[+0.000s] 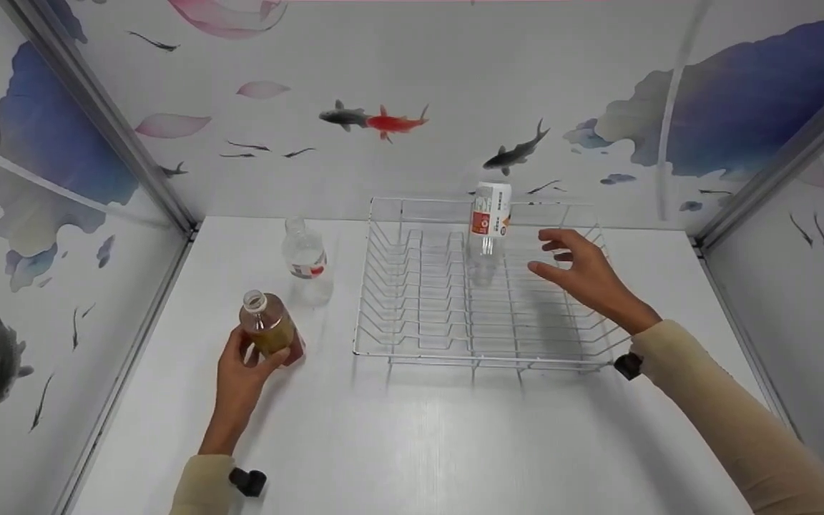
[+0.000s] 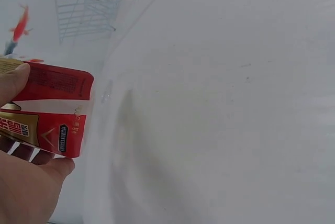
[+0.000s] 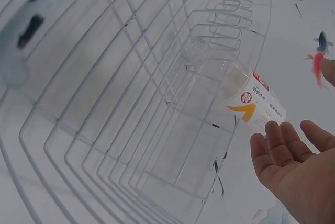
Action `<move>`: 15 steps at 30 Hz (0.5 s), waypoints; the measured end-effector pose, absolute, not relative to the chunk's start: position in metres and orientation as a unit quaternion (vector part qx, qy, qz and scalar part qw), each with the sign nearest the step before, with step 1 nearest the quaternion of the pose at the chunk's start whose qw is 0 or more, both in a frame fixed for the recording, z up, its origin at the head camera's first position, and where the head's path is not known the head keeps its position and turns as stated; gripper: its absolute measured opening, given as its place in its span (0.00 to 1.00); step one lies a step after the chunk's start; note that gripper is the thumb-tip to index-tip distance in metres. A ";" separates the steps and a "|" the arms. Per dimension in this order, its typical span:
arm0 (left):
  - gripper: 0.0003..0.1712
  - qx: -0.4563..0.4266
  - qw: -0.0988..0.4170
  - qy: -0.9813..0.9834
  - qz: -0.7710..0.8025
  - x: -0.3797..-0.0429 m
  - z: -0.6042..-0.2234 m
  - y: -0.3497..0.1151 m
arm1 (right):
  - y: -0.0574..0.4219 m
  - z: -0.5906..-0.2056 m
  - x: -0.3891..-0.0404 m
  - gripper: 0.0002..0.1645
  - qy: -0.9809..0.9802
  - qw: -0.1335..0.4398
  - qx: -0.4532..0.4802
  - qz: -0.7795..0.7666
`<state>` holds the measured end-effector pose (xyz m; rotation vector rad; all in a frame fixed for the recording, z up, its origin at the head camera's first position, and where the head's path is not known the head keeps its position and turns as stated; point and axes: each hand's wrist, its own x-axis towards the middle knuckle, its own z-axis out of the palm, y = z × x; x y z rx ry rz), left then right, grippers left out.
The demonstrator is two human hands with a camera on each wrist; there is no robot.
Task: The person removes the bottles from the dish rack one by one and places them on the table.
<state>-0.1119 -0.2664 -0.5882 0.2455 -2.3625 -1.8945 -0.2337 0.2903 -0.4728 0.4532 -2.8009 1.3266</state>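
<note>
My left hand (image 1: 240, 372) grips a small open-topped bottle (image 1: 272, 329) with a red and gold label, thumb on one side and fingers on the other. In the left wrist view that red label (image 2: 52, 106) fills the grasp. My right hand (image 1: 576, 272) is beside a clear plastic bottle (image 1: 489, 214) with a white, red and orange label, its fingers spread and apart from it. This clear bottle stands neck down in the white wire rack (image 1: 440, 355). The right wrist view shows the right hand (image 3: 298, 166) palm up near the bottle's base.
Another clear bottle (image 1: 305, 261) stands upright on the white table (image 1: 419, 443), left of the rack and behind the held bottle. Panels printed with fish and petals rise at the back (image 1: 455, 71) and both sides.
</note>
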 end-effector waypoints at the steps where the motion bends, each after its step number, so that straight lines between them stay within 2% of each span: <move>1: 0.49 0.082 0.052 -0.775 -0.624 -0.113 -0.589 -0.267 | 0.290 -0.474 -0.235 0.38 -0.894 0.003 0.144 0.425; 15: 0.50 0.100 0.050 -0.765 -0.634 -0.121 -0.595 -0.275 | 0.289 -0.483 -0.247 0.39 -0.892 -0.001 0.138 0.431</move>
